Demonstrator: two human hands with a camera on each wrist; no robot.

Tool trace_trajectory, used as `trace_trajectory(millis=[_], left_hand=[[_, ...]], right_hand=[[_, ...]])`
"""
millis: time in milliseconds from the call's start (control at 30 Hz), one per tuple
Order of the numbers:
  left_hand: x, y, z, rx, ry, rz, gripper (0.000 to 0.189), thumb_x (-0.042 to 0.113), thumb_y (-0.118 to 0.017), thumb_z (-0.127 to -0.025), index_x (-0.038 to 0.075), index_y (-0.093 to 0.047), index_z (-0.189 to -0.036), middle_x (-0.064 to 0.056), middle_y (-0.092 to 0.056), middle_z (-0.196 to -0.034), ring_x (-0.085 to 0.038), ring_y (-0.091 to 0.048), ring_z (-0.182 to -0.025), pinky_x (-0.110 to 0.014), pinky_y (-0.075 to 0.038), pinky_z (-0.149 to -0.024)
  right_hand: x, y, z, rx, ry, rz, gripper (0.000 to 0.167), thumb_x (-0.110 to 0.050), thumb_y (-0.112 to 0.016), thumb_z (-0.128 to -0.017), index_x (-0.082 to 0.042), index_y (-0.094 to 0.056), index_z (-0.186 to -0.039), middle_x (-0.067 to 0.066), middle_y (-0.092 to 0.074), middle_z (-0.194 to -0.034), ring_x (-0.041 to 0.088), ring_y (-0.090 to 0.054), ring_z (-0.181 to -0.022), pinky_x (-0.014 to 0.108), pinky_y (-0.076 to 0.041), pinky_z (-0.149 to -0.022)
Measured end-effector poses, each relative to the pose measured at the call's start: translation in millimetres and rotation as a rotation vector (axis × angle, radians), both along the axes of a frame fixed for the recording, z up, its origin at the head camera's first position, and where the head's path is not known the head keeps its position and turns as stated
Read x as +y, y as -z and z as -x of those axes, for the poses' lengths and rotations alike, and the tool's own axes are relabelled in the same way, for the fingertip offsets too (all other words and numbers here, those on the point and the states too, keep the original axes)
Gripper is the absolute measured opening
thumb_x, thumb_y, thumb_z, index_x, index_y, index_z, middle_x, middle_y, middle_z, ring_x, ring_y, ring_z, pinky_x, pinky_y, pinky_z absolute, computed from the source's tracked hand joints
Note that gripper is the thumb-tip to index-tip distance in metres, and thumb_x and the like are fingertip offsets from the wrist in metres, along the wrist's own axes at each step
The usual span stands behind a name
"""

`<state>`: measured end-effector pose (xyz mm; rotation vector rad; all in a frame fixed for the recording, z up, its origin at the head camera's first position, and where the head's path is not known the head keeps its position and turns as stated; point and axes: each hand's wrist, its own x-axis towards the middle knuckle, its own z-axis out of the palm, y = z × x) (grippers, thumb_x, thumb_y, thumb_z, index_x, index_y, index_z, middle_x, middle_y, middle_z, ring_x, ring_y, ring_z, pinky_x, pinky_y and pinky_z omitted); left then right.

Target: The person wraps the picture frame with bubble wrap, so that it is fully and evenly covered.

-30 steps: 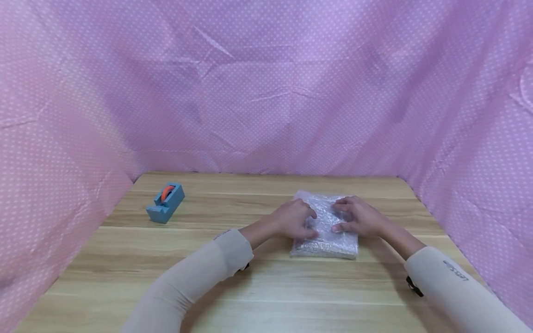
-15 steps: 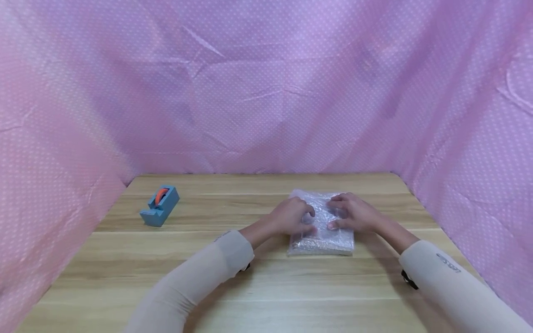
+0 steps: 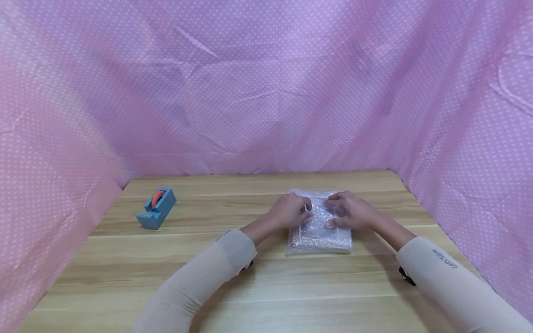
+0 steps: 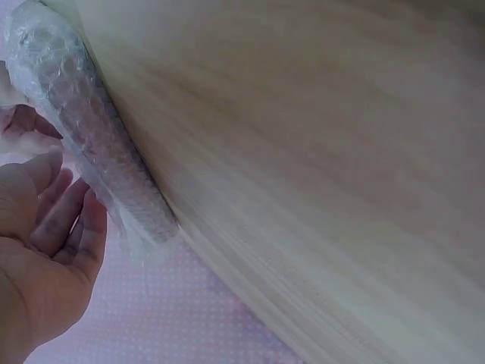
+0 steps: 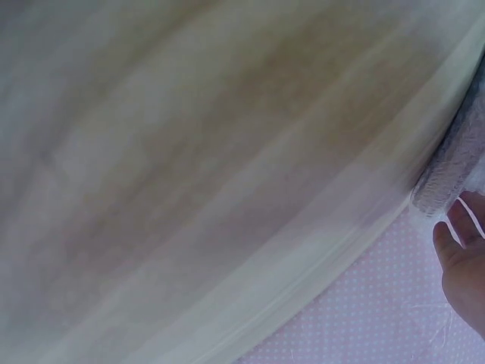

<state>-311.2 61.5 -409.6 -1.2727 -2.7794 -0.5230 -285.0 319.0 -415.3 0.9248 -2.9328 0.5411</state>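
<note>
A flat packet wrapped in clear bubble wrap [image 3: 322, 238] lies on the wooden table, right of centre. My left hand [image 3: 289, 210] is at its left side, fingers loosely bent over the wrap and thumb close below the index finger. In the left wrist view, the left hand [image 4: 45, 258] has bent fingers beside the edge of the bubble-wrapped packet [image 4: 98, 144], the thumb apart from them. My right hand [image 3: 354, 212] rests on the packet's right part, fingers and thumb spread. The right wrist view catches the right hand [image 5: 466, 265] next to the packet's end [image 5: 451, 171].
A blue tape dispenser [image 3: 157, 208] with an orange core stands at the left on the wood-grain table [image 3: 233, 286]. Pink dotted cloth [image 3: 266, 92] hangs behind the table and along both sides.
My left thumb has drawn up towards the index finger, baring more of the packet's lower left. The right hand stays on the wrap. The whole view has shifted slightly.
</note>
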Motion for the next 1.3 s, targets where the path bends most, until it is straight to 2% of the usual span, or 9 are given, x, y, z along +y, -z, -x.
trace_trajectory(millis=[133,233,433,867,1167,1300], left_hand=[[-1.8,0.3,3.3,0.033,-0.001,-0.006,0.011,0.028,-0.07,-0.099,0.02,-0.077,-0.096,0.01,-0.072,-0.084,-0.003,-0.061,-0.076,-0.023,-0.05,-0.076],[-1.7,1.2,5.8,0.027,-0.029,-0.013,0.011,0.028,-0.069,-0.099,0.021,-0.076,-0.095,0.012,-0.07,-0.082,-0.003,-0.06,-0.075,-0.023,-0.05,-0.075],[2.4,4.0,7.6,-0.033,-0.098,-0.044,0.012,0.025,-0.069,-0.099,0.018,-0.075,-0.093,0.011,-0.067,-0.078,-0.005,-0.058,-0.07,-0.023,-0.048,-0.068],[3.5,5.2,13.8,-0.063,-0.155,-0.07,0.013,0.027,-0.072,-0.097,0.02,-0.079,-0.09,0.011,-0.069,-0.078,-0.005,-0.058,-0.071,-0.024,-0.049,-0.073],[3.7,6.2,16.3,-0.177,-0.179,-0.08,0.009,0.019,-0.073,-0.094,0.018,-0.078,-0.086,0.011,-0.068,-0.077,-0.005,-0.06,-0.072,-0.021,-0.05,-0.072],[4.7,7.5,17.7,-0.233,-0.239,-0.142,0.009,0.014,-0.074,-0.09,0.017,-0.073,-0.081,0.009,-0.065,-0.074,-0.007,-0.06,-0.069,-0.021,-0.05,-0.069]], right_hand=[[-2,0.8,2.5,0.038,-0.042,-0.003,0.073,-0.049,-0.082,-0.083,0.001,-0.065,-0.135,0.026,-0.061,-0.133,0.047,-0.055,-0.124,0.063,-0.043,-0.104],[-3,1.8,3.2,0.055,-0.061,0.009,0.072,-0.046,-0.084,-0.083,0.003,-0.066,-0.132,0.025,-0.063,-0.131,0.046,-0.057,-0.121,0.062,-0.045,-0.103],[0,4.2,-0.7,0.01,-0.016,0.026,0.076,-0.052,-0.081,-0.083,0.0,-0.064,-0.135,0.025,-0.061,-0.134,0.047,-0.055,-0.124,0.063,-0.042,-0.105],[-3,1.2,1.0,0.006,-0.005,0.024,0.075,-0.052,-0.081,-0.083,-0.002,-0.064,-0.136,0.026,-0.06,-0.136,0.048,-0.054,-0.126,0.064,-0.041,-0.106],[-3,0.8,0.3,0.0,-0.01,0.029,0.074,-0.05,-0.081,-0.083,-0.002,-0.064,-0.136,0.026,-0.06,-0.136,0.049,-0.054,-0.126,0.065,-0.041,-0.106],[-3,1.1,0.6,0.004,-0.012,0.025,0.074,-0.051,-0.081,-0.083,-0.002,-0.064,-0.137,0.025,-0.06,-0.137,0.048,-0.053,-0.126,0.064,-0.04,-0.107]])
